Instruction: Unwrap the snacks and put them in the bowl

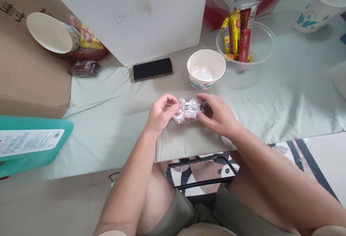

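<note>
A small item wrapped in crinkled clear plastic (187, 110), with red showing through, lies on the pale cloth-covered table (283, 95) near its front edge. My left hand (160, 114) pinches its left end with bent fingers. My right hand (218, 115) grips its right end, thumb and fingers around the wrap. Just behind the hands stands a white paper bowl (206, 68) with crumpled clear plastic inside.
A black phone (152, 68) lies flat before a large white box (135, 12). A clear bowl (259, 45) holds upright snack packets (238, 34). A cardboard box (29, 70) with a paper cup (50, 32) is at left, a teal container (29, 144) below it, another cup (320, 7) at far right.
</note>
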Demonstrator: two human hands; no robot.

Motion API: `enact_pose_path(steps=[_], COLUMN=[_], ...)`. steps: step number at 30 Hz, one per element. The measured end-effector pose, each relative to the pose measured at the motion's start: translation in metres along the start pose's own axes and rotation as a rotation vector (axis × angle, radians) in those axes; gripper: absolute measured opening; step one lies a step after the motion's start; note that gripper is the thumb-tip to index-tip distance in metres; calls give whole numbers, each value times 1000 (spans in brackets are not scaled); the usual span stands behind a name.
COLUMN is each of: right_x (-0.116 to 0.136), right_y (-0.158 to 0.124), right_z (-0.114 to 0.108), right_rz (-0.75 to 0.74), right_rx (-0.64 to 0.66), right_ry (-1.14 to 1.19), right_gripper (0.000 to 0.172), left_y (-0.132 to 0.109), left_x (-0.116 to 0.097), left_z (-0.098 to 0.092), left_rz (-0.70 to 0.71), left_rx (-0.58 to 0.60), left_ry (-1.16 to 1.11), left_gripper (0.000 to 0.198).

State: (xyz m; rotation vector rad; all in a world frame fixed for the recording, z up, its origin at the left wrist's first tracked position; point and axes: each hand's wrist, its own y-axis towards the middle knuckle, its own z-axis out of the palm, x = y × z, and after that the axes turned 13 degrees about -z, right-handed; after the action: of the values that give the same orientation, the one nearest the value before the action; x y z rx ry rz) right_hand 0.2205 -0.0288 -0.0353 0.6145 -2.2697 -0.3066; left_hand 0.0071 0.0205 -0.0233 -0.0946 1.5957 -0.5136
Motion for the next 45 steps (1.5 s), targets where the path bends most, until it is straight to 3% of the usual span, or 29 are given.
enact_pose_path(steps=[5,12,19,25,32,38,42,45], right_x=[-2,-2,-15,-26,-21,-24,-26,-27], right_y=[1,-1,-1,-2,2,4,3,2], right_z=[-2,-9,-25,-27,-28,-29,-30,-29], right_rz=[6,41,262,449,452,581,536,404], right_rx=[-63,-209,-389,-509,-583,-614,-687,-629], right_ry=[9,44,166,331,484,332,302,209], right_gripper=[47,19,11,4,5,11,13,8], left_y=[3,9,10,10,11,14,16,15], left_x=[2,0,-8,-12,-15,-13,-9,-4], left_z=[-3,-15,-35,-38,-39,-43,-47,-48], left_rz=[47,1,66,40,82,24,22,159], left_rx=[-142,-337,-516,-584,-668,-666,-708,-730], left_ry=[-21,-95,-151,-183,-280,-312,-266,-154], left_gripper=[7,6,5,6,8,12,6,13])
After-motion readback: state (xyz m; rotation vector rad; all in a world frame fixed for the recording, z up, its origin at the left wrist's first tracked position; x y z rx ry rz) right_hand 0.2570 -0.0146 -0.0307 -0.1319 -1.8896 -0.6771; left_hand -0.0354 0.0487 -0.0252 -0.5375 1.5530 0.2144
